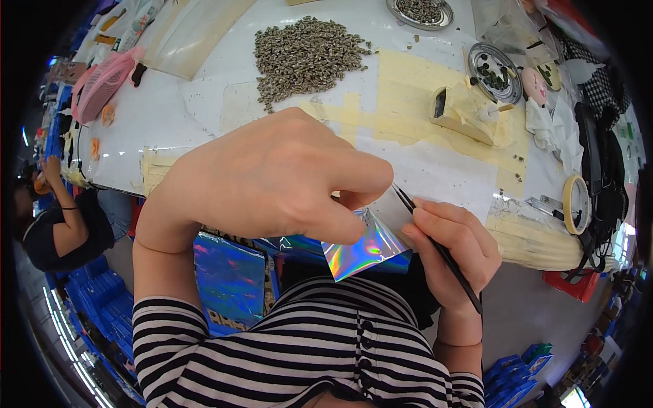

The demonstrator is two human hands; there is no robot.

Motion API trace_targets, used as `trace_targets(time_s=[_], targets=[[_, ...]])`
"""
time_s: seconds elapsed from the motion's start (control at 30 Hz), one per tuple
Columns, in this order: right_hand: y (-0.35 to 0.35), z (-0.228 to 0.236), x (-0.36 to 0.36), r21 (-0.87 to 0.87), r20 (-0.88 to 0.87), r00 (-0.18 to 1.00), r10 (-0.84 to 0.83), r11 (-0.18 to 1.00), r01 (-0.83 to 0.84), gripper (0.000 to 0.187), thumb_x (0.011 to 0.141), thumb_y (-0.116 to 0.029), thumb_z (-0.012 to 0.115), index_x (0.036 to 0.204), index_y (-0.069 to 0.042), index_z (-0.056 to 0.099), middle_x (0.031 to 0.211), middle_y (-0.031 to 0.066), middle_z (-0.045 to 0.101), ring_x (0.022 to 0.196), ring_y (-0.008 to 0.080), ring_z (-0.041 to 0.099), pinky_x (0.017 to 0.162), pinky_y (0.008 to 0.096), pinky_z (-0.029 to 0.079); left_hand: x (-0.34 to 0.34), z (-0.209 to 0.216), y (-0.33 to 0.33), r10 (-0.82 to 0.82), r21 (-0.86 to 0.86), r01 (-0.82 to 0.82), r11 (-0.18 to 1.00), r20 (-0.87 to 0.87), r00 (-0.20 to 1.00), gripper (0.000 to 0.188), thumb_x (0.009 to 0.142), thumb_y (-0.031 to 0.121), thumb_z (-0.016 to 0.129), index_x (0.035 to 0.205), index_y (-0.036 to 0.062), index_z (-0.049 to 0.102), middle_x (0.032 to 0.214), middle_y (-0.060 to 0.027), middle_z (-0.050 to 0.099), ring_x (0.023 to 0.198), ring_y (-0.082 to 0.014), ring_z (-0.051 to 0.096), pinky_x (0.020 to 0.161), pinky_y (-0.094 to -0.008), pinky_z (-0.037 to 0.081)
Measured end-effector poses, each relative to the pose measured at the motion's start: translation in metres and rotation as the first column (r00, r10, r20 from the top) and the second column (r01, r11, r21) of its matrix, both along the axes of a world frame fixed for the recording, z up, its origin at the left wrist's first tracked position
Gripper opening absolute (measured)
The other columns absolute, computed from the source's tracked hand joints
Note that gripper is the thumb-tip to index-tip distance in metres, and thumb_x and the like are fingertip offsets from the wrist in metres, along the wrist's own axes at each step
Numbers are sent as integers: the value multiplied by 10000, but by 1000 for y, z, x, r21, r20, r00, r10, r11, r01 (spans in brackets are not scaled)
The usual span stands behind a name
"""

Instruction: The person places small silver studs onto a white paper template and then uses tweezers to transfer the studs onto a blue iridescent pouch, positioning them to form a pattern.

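My left hand [286, 177] is over the table's front edge, fingers curled in. Its grip is turned away, so what it holds, if anything, is hidden. Black tweezers [443, 253] are pinched in my right hand [459, 248]; their fine tips point up beside my left forefinger. A piece of shiny rainbow foil [367, 251] shows just below my left thumb. Whether that thumb touches it, I cannot tell. Farther off on the white table [211, 102] lies a heap of small metallic parts [306, 58].
At the right are a taped block [466, 115], a metal dish of dark bits [495, 75] and a tape roll [577, 204]. Another metal dish [422, 12] holds small parts. A pink mesh basket [109, 85] stands left. Blue foil [230, 275] lies below the edge. Another person [64, 217] is at far left.
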State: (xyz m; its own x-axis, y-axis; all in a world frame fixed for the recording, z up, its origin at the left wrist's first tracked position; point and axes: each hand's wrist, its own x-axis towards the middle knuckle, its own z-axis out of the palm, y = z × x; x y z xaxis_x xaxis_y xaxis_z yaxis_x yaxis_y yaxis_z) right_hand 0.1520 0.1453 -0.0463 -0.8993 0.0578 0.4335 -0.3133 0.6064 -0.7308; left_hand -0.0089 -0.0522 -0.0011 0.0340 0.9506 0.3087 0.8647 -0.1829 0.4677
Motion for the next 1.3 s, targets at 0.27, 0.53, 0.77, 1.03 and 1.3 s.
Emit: trace_targets(time_s=[0.27,0.53,0.77,1.03,1.3], targets=[[2,1,7,-52,-70,997,-18,999,14,267,697,-27,837,929,-18,706,920,142,716,808,244,712,689,307,595,8,-3,2,43,99,-32,995,-103,994,205,598,46,771,642,61,571,702,-23,535,562,-183,565,464,-291,433],[3,2,8,-153,-56,998,30,987,-38,268,689,-47,846,918,-28,709,909,132,717,780,234,712,649,304,593,15,-3,5,91,93,-82,992,-99,991,214,631,31,765,626,57,553,699,-31,536,601,-187,585,498,-293,475],[0,9,6,-70,-69,992,110,991,-115,258,720,-68,827,921,-19,673,915,166,711,803,270,713,682,323,585,14,-4,5,59,105,-46,993,-120,991,205,638,47,757,624,65,553,714,-26,540,624,-183,588,515,-292,480],[-2,7,1,130,-195,969,150,984,-126,221,708,-110,825,885,-40,713,909,119,715,765,231,717,605,284,567,12,-4,4,27,93,-15,996,-129,991,193,626,46,735,615,64,543,723,-23,536,632,-182,584,527,-290,479],[-2,8,-2,214,-227,956,186,967,-138,206,719,-106,815,866,-24,696,902,123,709,755,223,713,570,274,556,13,-6,4,33,116,-17,993,-134,990,196,614,44,721,604,61,526,709,-24,517,618,-180,569,516,-289,463]])
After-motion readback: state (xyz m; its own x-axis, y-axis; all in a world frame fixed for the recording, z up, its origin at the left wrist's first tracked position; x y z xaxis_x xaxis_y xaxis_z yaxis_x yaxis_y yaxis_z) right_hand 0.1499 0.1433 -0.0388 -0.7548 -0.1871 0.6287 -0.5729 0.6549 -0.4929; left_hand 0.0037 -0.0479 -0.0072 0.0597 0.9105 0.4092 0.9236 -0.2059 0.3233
